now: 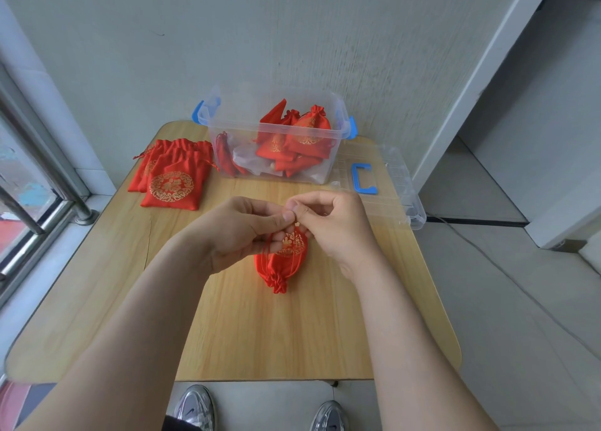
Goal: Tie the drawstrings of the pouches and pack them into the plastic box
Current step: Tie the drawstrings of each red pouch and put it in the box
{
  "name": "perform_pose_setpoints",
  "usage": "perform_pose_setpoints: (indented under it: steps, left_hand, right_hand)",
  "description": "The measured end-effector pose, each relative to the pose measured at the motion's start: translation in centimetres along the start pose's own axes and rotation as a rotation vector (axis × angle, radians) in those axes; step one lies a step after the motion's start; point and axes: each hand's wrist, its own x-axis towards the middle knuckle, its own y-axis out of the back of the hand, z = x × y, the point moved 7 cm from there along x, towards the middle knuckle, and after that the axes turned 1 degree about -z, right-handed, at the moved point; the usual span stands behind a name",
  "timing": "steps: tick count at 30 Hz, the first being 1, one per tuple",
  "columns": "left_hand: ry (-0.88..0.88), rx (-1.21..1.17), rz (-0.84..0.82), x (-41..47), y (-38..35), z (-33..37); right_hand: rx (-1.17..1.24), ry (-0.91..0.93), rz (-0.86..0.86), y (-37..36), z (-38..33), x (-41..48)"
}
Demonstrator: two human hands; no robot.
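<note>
A red satin pouch (pixel 283 261) with gold print lies in the middle of the wooden table (pixel 227 333), its gathered neck pointing toward me. Thin red drawstrings (pixel 267 245) run up from it to both hands. My left hand (pixel 240 232) and my right hand (pixel 335 222) meet just above the pouch, fingertips pinching the strings together. A clear plastic box (pixel 227 128) with blue latches stands at the back of the table and holds several tied red pouches (pixel 302 137). A stack of flat, untied pouches (pixel 172 176) lies left of the box.
The box's clear lid (pixel 390 183) with a blue handle lies flat at the table's right back edge, overhanging it. A wall is directly behind the table, a window with metal bars at the left. My shoes (pixel 195 408) show below the table's front edge.
</note>
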Motion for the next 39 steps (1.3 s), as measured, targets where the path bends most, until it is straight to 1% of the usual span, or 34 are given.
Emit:
perform_pose_setpoints:
  steps: [3,5,8,10,13,21,23,27,29,34,39]
  left_hand:
    - [0.005,0.012,0.020,0.1,0.3,0.0]
    - [0.010,0.013,0.048,0.2,0.6,-0.1]
    - [0.008,0.013,0.079,0.2,1.0,-0.1]
    - [0.008,0.013,0.085,0.2,1.1,-0.1]
    - [0.019,0.016,0.086,0.1,1.1,-0.1]
    - [0.077,0.016,0.109,-0.2,1.3,-0.4]
    - [0.081,0.020,0.113,-0.3,1.3,-0.5]
    - [0.085,0.026,0.106,-0.3,1.3,-0.5]
    - [0.086,0.029,0.098,-0.4,1.3,-0.5]
    - [0.094,0.082,0.049,-0.6,1.5,-0.5]
    - [0.088,0.031,0.067,-0.3,1.5,-0.4]
  right_hand:
    - [0.097,-0.075,-0.025,-0.2,0.2,-0.2]
    - [0.105,-0.084,-0.049,-0.2,0.2,-0.1]
    - [-0.030,-0.028,-0.097,-0.3,-0.1,-0.2]
    - [-0.118,0.034,-0.082,-0.3,-0.4,-0.3]
    - [-0.172,0.083,-0.047,-0.3,-1.0,-0.4]
    - [-0.252,0.065,0.079,0.3,-1.9,-0.8]
    - [-0.278,0.101,0.062,0.1,-2.1,-1.0]
    - [-0.343,0.223,-0.049,-1.1,-2.9,-1.4]
    - [-0.404,0.272,-0.054,-1.2,-3.2,-1.5]
    - [-0.456,0.323,-0.058,-1.3,-3.2,-1.3]
    - [-0.604,0.343,-0.046,-1.7,-3.0,-1.1]
